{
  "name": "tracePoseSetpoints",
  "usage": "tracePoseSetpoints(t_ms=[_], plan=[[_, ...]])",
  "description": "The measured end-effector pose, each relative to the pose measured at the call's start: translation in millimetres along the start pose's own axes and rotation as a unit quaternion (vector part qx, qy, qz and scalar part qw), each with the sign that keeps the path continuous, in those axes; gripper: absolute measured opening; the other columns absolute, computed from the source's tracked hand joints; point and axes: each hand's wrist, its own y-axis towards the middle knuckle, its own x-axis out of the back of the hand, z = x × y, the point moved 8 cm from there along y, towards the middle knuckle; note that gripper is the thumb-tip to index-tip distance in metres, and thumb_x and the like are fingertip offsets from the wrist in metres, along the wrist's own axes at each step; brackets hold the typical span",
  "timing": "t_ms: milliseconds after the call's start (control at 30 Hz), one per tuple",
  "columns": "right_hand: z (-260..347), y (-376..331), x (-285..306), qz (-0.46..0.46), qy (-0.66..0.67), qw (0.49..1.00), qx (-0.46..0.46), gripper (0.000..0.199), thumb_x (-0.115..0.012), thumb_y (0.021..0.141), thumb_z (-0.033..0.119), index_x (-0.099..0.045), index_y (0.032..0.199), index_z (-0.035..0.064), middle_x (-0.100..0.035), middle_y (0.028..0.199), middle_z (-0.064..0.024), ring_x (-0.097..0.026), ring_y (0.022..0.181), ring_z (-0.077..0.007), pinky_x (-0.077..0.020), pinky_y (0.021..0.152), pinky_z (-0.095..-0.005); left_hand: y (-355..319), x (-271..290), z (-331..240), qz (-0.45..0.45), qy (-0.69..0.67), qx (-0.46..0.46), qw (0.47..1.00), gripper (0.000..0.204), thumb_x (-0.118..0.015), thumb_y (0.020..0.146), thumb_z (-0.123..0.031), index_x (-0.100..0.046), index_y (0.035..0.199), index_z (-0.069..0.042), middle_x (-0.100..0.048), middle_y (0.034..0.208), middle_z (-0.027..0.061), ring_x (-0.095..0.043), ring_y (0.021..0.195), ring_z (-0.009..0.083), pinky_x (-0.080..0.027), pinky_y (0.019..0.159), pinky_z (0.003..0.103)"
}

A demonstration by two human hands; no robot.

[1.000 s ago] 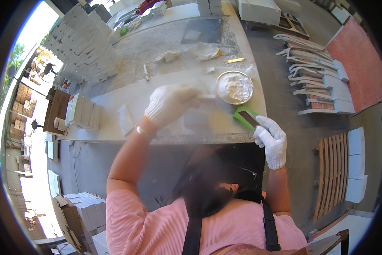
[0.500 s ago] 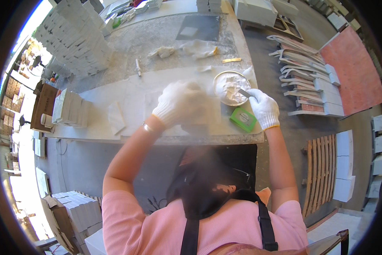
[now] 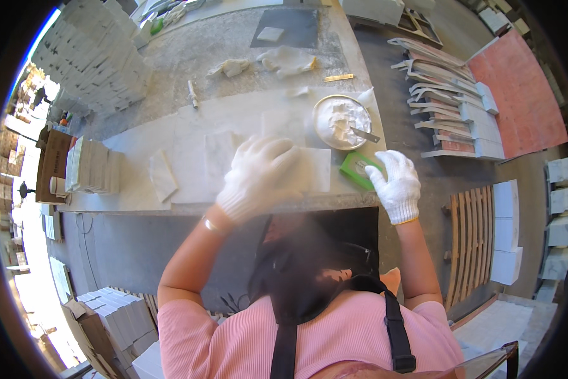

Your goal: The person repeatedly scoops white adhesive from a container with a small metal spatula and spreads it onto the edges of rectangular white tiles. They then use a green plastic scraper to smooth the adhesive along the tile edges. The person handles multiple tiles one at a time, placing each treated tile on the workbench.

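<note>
At the frame's left I see stone tiles (image 3: 93, 165) stacked on edge along the bench (image 3: 138, 196), within reach. My gloved left hand (image 3: 259, 177) presses down on the white marble tile (image 3: 306, 169) at centre, fingers spread, blurred. Right of it, the bowl of white paste (image 3: 342, 121) holds a spatula. My right hand (image 3: 396, 184) rests fingers curled on the green sponge (image 3: 358, 170).
</note>
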Motion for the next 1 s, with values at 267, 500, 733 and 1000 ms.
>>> tracePoseSetpoints(t_ms=[267, 500, 733, 1000], plan=[[0.3, -2.5, -58.1, 0.075, -0.03, 0.997, 0.007, 0.065, -0.086, 0.081, 0.05, -0.066, 0.131, 0.0139, -0.064, 0.143, -0.0132, -0.059, 0.133, -0.034, -0.0442, 0.115, -0.0481, 0.3, 2.4, -3.6, -0.006, 0.0, -0.003, 1.0, 0.081, -0.093, 0.062, -0.043, -0.07, 0.132, -0.01, -0.067, 0.139, 0.0121, -0.058, 0.132, 0.0382, -0.043, 0.112, 0.052], [8.2, -12.0, -13.5, 0.096, 0.179, 0.974, -0.103, 0.06, -0.086, 0.083, 0.033, -0.066, 0.134, 0.0097, -0.069, 0.135, -0.011, -0.066, 0.125, -0.0286, -0.0517, 0.107, -0.0397, -0.9, -0.4, 0.7, -0.007, 0.001, -0.002, 1.0, 0.078, -0.092, 0.064, -0.044, -0.071, 0.131, -0.01, -0.067, 0.14, 0.012, -0.058, 0.134, 0.0375, -0.043, 0.112, 0.051], [60.9, 0.0, 6.6, -0.073, 0.419, 0.905, 0.024, 0.072, -0.078, 0.084, 0.016, -0.056, 0.152, 0.0037, -0.065, 0.139, -0.0168, -0.065, 0.123, -0.0267, -0.0519, 0.106, -0.0391, 0.9, 2.2, 0.4, -0.035, -0.022, -0.05, 0.998, 0.065, -0.087, 0.07, -0.044, -0.074, 0.124, -0.011, -0.07, 0.132, 0.0112, -0.062, 0.129, 0.0352, -0.046, 0.108, 0.051], [54.4, -7.7, -40.4, -0.029, 0.561, 0.826, -0.054, 0.071, -0.073, 0.09, 0.014, -0.053, 0.157, 0.0059, -0.061, 0.145, -0.0196, -0.061, 0.132, -0.0317, -0.0493, 0.111, -0.0426, -4.0, -8.6, 8.0, -0.029, -0.071, -0.03, 0.997, 0.071, -0.088, 0.067, -0.047, -0.075, 0.126, -0.011, -0.069, 0.137, 0.0104, -0.058, 0.134, 0.0326, -0.04, 0.115, 0.05]])
